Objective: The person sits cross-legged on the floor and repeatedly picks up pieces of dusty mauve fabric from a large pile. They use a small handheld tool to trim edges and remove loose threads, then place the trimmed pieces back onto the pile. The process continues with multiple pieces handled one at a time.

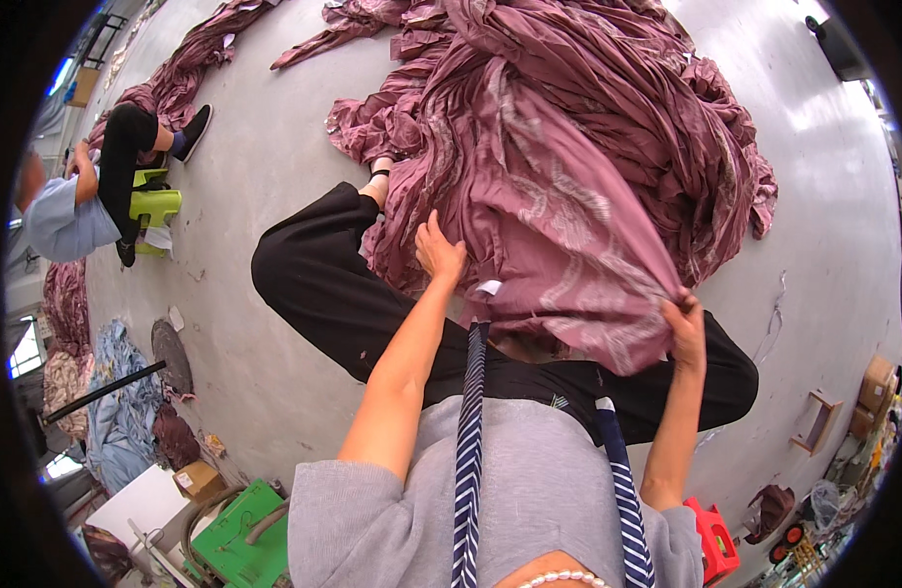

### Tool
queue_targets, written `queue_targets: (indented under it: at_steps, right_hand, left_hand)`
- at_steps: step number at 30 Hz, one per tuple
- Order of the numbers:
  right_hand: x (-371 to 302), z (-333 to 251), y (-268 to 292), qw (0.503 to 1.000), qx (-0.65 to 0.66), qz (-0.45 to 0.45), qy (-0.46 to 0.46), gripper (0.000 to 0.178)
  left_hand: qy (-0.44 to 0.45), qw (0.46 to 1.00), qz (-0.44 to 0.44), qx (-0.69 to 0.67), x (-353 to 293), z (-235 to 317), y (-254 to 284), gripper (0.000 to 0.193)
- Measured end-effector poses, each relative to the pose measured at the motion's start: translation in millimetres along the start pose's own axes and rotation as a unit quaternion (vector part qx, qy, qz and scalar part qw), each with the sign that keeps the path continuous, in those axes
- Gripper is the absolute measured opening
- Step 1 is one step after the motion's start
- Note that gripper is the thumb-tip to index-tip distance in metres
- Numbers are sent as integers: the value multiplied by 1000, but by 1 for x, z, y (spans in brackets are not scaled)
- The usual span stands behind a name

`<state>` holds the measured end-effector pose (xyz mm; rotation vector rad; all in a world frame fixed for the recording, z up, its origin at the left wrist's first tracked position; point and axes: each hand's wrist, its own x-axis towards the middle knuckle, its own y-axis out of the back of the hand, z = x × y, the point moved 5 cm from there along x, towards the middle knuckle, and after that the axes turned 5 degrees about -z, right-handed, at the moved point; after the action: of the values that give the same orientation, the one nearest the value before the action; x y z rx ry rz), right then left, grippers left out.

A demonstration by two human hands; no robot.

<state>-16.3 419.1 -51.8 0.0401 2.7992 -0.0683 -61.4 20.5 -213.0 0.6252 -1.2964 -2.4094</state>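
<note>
A big heap of dusty-pink patterned fabric (559,206) lies on the floor before me and spreads over my lap. Its near edge is pinched in my right hand (684,328), which holds the cloth out to the right above my thigh. My left hand (439,253) is over the left side of the same cloth, its fingers partly bent and apart, with nothing visible in them. Close to that hand, a small white tag (488,287) shows at the fabric's edge. The cloth between my hands is slightly blurred.
At the left, another person (69,211) sits by a lime-green stool (155,211) with more pink fabric. Light-blue cloth (122,392) is heaped below. A green box-like object (240,539) stands at lower left, a red stool (713,544) at lower right, cardboard boxes (872,392) at far right.
</note>
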Motion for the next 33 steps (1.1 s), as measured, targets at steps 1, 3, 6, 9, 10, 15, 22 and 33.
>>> queue_targets:
  at_steps: [1, 3, 6, 9, 10, 15, 22, 33]
  right_hand:
    - [-5, -20, -1, 999, 31, -26, 0, 28]
    - [-11, -26, 5, 995, 82, -51, -10, 35]
    - [-7, -3, -4, 986, 160, -28, -39, 37]
    - [4, -21, -48, 963, 263, -43, -31, 33]
    - [12, -30, -62, 963, 262, -59, -20, 31]
    - [97, -75, -116, 944, 327, -28, 38, 21]
    - [161, 1, -46, 990, 102, 95, 14, 27]
    - [51, 99, -107, 984, -173, -23, 36, 28]
  left_hand:
    - [-3, 1000, -6, -8, 4, 0, -1, 74]
    - [-8, 999, -19, -26, 4, 4, -4, 72]
    - [-98, 990, -48, -93, -10, 21, -11, 66]
    - [-123, 933, -131, -311, -42, 50, -11, 62]
    - [-112, 882, -188, -417, -56, 66, 0, 64]
    - [-365, 847, -236, -307, -100, 137, 71, 87]
    - [41, 835, -398, -377, -22, 48, -35, 27]
    - [155, 683, -439, -564, -17, 49, -20, 24]
